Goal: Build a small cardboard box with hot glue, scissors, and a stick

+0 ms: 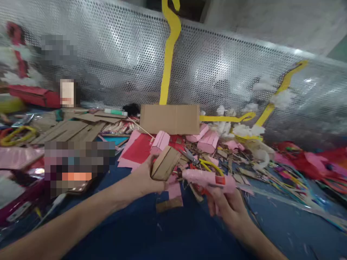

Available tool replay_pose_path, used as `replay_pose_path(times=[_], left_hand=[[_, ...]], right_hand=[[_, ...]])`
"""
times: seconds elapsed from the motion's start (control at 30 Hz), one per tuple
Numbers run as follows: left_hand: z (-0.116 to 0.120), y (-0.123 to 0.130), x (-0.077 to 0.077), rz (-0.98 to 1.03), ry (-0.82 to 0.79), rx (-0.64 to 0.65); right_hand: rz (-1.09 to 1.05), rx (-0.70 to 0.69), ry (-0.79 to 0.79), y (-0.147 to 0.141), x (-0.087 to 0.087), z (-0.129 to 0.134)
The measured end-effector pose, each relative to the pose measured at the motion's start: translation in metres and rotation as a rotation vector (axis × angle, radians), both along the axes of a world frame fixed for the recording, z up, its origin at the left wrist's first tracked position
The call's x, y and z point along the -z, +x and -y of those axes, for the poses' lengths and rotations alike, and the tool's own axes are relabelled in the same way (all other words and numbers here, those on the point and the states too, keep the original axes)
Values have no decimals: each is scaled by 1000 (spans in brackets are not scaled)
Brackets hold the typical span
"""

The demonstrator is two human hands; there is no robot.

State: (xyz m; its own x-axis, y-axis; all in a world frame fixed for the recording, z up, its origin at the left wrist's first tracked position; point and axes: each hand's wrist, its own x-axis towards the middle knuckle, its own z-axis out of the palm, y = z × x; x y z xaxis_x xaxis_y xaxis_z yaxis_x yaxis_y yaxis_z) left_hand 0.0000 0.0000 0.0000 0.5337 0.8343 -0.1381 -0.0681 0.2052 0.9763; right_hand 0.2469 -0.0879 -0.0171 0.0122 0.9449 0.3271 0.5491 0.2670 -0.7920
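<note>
My left hand [148,182] is closed around a small folded cardboard piece [166,162], boxy and brown, held above the blue table. In my right hand [226,206] is a pink hot glue gun [208,180], its nozzle pointing left at the cardboard piece, a short way from it. Whether the nozzle touches the cardboard I cannot tell. Scissors with yellow handles [211,167] lie just behind the glue gun. Behind the cardboard piece stand small pink paper-covered boxes [160,142], with red paper [138,150] beside them. A flat cardboard strip [169,204] lies below my hands.
A cardboard box [170,120] stands at the back against a perforated metal panel [130,57], with a yellow strip [168,65] rising behind it. Cardboard sheets [67,131] are piled at left. Scraps, white fluff [248,130] and coloured cords [295,184] spread over the right.
</note>
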Motion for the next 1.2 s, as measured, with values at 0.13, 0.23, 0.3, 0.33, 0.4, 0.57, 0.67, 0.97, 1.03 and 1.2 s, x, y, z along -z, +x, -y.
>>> replay_pose_path(times=[0.13,0.23,0.3,0.33,0.4,0.57,0.67,0.97,1.03,1.2], left_hand=[[2,0,-1,-5,-33,-47],[1,0,0,51,-45,-91],[-1,-1,1,71,-42,-113],[-2,-1,1,71,-40,-119],[-4,-2,1,78,-50,-130],[-4,-2,-1,132,-98,-153],[-4,-3,0,160,-90,-141],[0,0,-5,116,-58,-129],[0,-1,-4,118,-52,-110],[-3,-3,1,101,-38,-114]], right_hand=[[-16,-6,-9,0,-1,1],[-24,-22,-1,-1,-1,2],[-28,-17,13,-1,-1,2],[-33,-11,17,-1,0,2],[-39,-5,18,-1,0,2],[-4,-18,22,-1,-1,1],[5,-18,28,-1,-1,0],[-35,-11,10,1,3,1],[-33,-11,7,2,4,1],[-20,-4,-2,3,4,2]])
